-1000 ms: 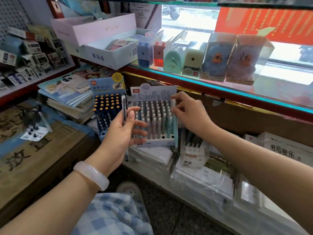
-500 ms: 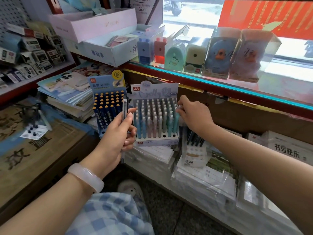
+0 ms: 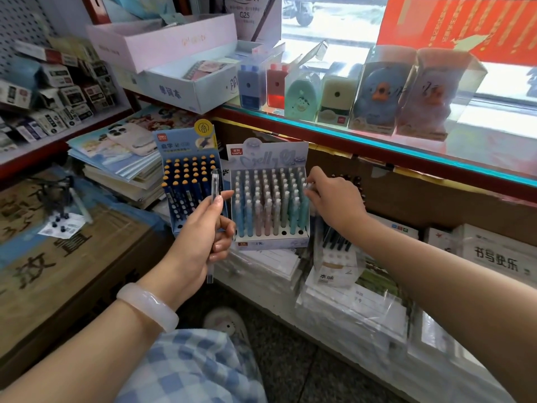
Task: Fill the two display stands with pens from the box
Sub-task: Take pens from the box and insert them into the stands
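The pale cardboard display stand of pastel pens (image 3: 268, 205) sits on stacked wrapped paper, nearly full. Just left of it leans the blue cardboard stand of dark, orange-capped pens (image 3: 189, 181). In front of the blue stand, the left hand (image 3: 200, 242) grips one clear pen (image 3: 213, 225) upright. At the pale stand's right edge, the right hand (image 3: 334, 199) pinches a pen top there.

Left hand (image 3: 200, 239) grips a pen (image 3: 214, 216); right hand (image 3: 334, 202) touches pastel stand (image 3: 270, 205).
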Motion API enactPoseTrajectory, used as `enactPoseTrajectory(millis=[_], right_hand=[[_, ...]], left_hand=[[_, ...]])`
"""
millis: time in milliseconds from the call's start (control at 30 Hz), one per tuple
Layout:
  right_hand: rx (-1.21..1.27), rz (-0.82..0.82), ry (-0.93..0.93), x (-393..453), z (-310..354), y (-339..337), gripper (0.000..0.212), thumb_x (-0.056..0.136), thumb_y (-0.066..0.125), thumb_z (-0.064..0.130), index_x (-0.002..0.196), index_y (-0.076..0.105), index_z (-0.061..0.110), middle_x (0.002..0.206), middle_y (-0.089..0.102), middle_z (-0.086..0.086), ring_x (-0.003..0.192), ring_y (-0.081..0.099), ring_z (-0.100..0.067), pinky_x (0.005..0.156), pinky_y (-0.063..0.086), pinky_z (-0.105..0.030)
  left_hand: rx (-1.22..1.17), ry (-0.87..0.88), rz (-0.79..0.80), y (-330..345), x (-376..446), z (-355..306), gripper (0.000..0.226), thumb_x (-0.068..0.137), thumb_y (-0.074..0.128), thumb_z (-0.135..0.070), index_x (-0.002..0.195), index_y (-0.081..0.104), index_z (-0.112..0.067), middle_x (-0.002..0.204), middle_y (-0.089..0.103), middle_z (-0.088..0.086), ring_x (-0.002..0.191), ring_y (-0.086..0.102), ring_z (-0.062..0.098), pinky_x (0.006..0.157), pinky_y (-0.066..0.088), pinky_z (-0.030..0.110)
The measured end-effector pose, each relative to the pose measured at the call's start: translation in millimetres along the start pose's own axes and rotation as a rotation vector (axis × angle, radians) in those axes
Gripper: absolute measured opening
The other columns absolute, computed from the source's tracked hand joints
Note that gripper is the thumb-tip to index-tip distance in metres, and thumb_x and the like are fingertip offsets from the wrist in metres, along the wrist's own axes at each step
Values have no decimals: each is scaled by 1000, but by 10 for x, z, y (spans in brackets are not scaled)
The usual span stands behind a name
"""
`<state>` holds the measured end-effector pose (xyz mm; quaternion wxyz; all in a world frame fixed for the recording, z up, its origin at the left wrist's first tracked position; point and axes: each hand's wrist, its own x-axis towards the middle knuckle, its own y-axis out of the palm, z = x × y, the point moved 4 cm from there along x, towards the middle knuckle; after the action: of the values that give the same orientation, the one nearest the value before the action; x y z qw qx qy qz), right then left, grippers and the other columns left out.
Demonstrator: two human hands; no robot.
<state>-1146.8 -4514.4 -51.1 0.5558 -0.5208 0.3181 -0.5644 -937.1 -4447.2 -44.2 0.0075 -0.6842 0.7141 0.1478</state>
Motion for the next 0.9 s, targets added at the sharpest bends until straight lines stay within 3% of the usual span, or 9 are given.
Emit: enactPoseTrajectory(millis=[167,500,700,900], right_hand=[[10,-6,-17,-17,9,10,18,99,44,24,112,44,12,83,60,-2,65,52,-17,59,37,-26],[-8,6,5,1,-50,82,18,99,45,27,110,45,13,87,65,-6,72,60,-24,66,52,-36],[-66,15,-43,-16,-67,113,28,98,46,31,110,64,14,99,68,-4,89,63,-22,74,54,-38],[-33,79,-63,-14,-65,71,28,97,47,28,113,65,14,104,65,-3,97,59,-20,79,52,-37]], left_hand=[[16,4,-11,-22,-11,5,25,100,32,-30,110,55,-28,54,48,0,35,31,5,31,24,14],[23,10,-11,-20,-12,22,25,100,31,-29,111,53,-28,55,47,1,34,30,5,32,23,13],[-51,-19,-45,-55,34,70,25,101,24,-24,101,48,-17,53,49,2,34,33,7,32,25,14],[27,3,-63,-14,25,85,23,100,24,-10,89,45,-12,59,48,4,38,36,8,33,27,18]])
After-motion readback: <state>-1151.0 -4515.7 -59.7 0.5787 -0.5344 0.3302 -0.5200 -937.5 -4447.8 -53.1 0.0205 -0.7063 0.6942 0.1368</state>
